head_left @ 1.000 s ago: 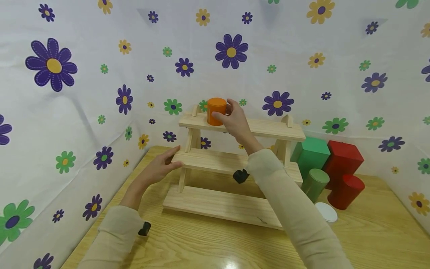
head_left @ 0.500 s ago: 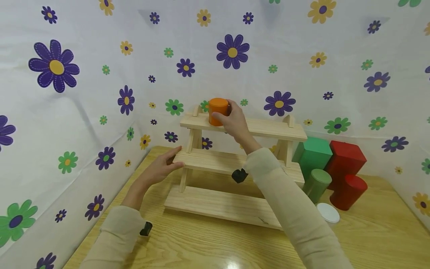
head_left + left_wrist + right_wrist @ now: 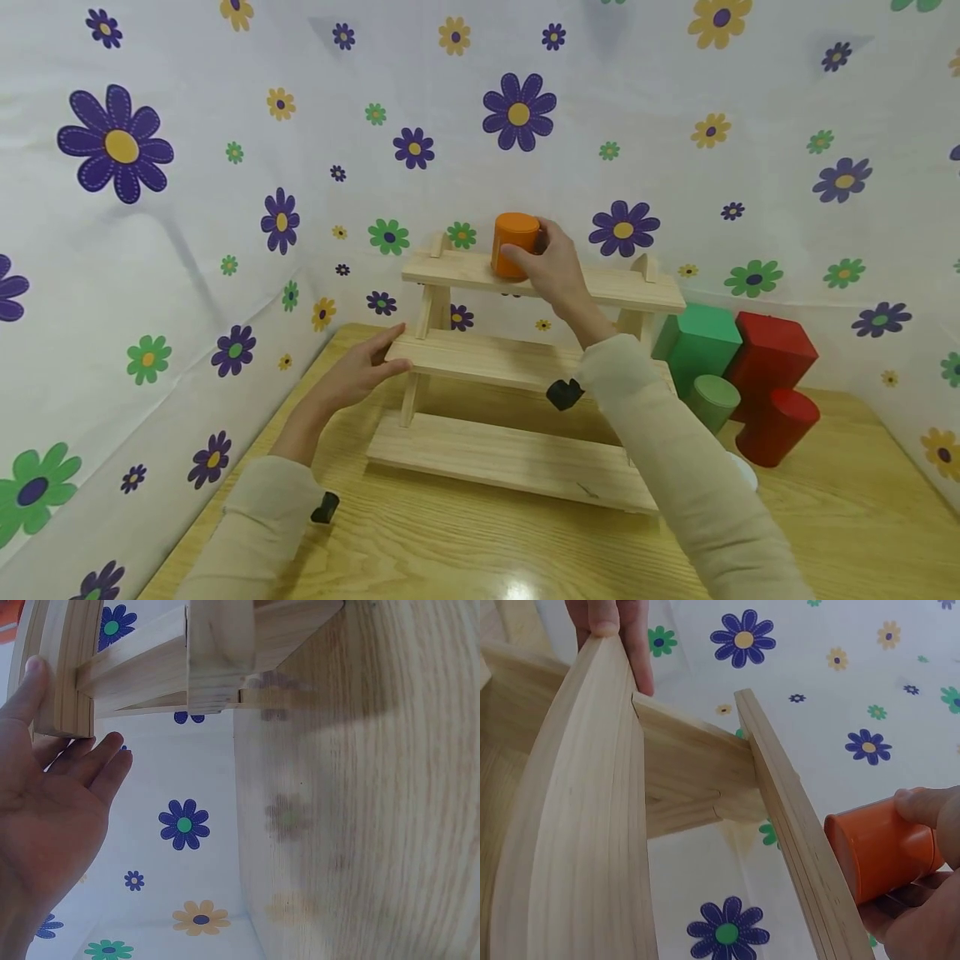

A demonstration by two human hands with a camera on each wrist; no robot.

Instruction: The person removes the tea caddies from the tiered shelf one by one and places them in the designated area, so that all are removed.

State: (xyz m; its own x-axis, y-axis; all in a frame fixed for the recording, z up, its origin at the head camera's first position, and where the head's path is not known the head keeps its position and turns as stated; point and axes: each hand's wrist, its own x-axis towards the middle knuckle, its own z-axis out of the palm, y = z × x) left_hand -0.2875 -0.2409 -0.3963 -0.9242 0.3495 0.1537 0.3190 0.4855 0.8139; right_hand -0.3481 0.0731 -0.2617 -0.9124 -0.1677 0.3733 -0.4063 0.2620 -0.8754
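Note:
A three-tier wooden display stand (image 3: 480, 354) stands on the table. At its left side, my left hand (image 3: 351, 379) holds the end of the middle shelf, the thumb along the front edge and the fingers round the end, as the left wrist view shows. My right hand (image 3: 558, 267) grips an orange cylindrical tin (image 3: 514, 229) from its right side, thumb in front and fingers behind. The tin (image 3: 885, 844) is upright in the head view, its base right at the top shelf (image 3: 615, 286), left of the middle. Some right-hand fingers are hidden behind the tin.
Right of the stand are a green box (image 3: 701, 333), a red box (image 3: 772, 350), a green cylinder (image 3: 714, 396) and a red cylinder (image 3: 780, 425). A white round lid-like thing (image 3: 744, 472) lies partly behind my right sleeve. Flower-printed cloth (image 3: 315, 150) surrounds the table (image 3: 420, 542).
My right hand has moved the orange tin to the right along the top shelf, away from its left end. The left hand stays at the middle shelf.

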